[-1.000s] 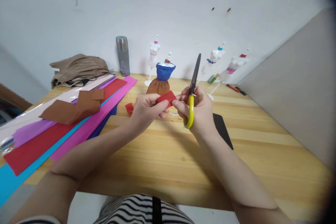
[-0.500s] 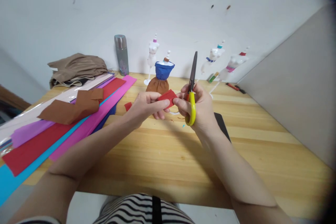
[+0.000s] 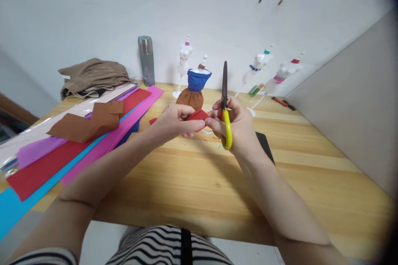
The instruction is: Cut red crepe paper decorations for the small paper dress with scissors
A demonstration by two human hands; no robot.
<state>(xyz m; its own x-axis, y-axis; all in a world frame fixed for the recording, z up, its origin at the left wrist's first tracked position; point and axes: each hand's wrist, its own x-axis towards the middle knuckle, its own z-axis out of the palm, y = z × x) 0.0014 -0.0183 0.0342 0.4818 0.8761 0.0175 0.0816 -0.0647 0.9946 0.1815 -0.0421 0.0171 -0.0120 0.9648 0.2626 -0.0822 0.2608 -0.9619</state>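
My left hand (image 3: 174, 124) is closed, pinching a small folded red piece (image 3: 199, 114) that looks like crepe paper between thumb and fingers. At its right corner, the thumb and fingertips of my right hand (image 3: 238, 126) touch the same piece. Scissors (image 3: 226, 112) with yellow and red handles also sit in my right hand, blades together and pointing up. Just behind the hands stands a small white mannequin in a blue bodice (image 3: 199, 80) and a gathered brown skirt (image 3: 190, 98). Another red scrap (image 3: 153, 121) lies partly hidden behind my left hand.
Coloured sheets, among them a red strip (image 3: 46, 169) and a brown piece (image 3: 88, 122), cover the table's left side. Folded brown cloth (image 3: 93, 76) and a grey flask (image 3: 146, 62) stand behind. More mannequins (image 3: 185, 56) line the wall. A black flat object (image 3: 264, 147) lies right.
The red piece has tilted and been folded or bent between my fingers. The scissors have swung slightly more upright. The whole view has shifted a little.
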